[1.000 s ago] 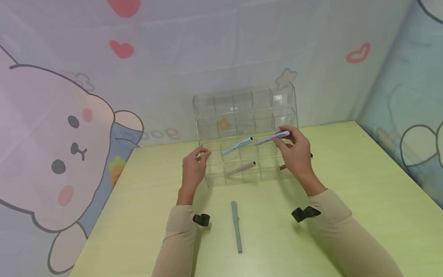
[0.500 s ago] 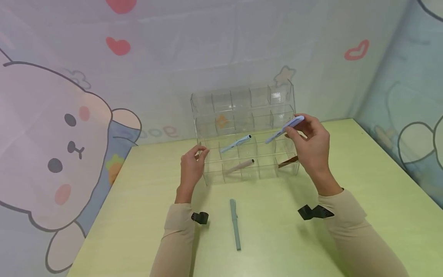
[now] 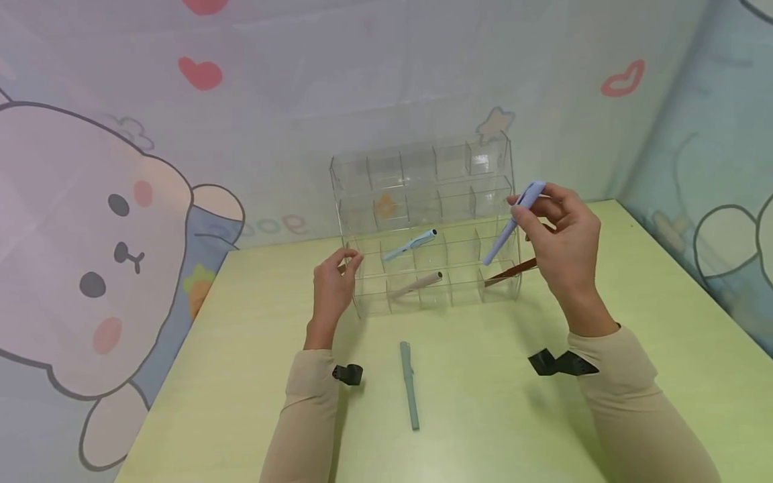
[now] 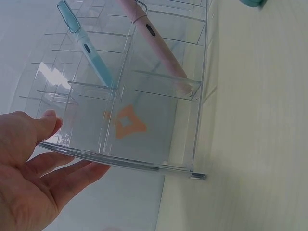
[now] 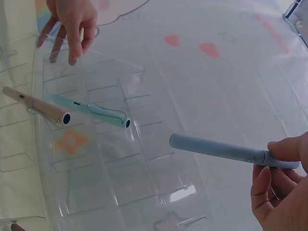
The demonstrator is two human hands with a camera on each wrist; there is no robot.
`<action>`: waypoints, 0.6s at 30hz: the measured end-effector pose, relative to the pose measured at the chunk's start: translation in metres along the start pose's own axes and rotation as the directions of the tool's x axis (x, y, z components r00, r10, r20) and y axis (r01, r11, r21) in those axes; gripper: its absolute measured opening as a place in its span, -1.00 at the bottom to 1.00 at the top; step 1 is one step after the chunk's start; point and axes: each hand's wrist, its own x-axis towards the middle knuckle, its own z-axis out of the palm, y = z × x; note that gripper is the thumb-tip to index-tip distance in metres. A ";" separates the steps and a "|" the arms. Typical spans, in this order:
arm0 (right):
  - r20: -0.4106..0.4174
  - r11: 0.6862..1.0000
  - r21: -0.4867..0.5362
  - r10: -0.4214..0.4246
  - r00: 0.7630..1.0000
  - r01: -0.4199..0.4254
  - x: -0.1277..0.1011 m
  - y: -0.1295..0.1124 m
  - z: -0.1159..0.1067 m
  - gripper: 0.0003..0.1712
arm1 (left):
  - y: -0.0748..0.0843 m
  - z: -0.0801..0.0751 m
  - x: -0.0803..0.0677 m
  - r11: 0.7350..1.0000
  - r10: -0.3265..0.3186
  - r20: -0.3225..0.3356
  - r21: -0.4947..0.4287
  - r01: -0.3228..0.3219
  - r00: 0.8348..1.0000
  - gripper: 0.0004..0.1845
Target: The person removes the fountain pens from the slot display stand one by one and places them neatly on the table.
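Desk [image 3: 471,416]: bears the clear rack [image 3: 465,286]
Left hand [image 3: 334,285]: grips the rack's left side
Right hand [image 3: 566,249]: pinches the purple pen [image 3: 504,233] near its top
Purple pen: in the air by the rack's right end, long axis slanting down and leftward

A clear rack [image 3: 417,168] stands across the table [image 3: 483,416], its dividers walling off each pocket. The left hand [image 3: 334,288] grips and blocks its left side. A blue pen [image 3: 410,245] and pink pen [image 3: 421,284] slant across neighbouring pockets; a brown pen [image 3: 510,272] juts past the right end, near the right hand [image 3: 568,248] and its purple pen [image 3: 504,233]. Free passage lies either side of the green pen [image 3: 409,389].
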 end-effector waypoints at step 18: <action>0.067 0.957 0.284 0.044 0.997 -0.062 0.000 -0.004 -0.004 -0.54 | 0.002 -0.001 -0.001 1.000 -0.005 0.000 0.005 0.005 1.000 -0.80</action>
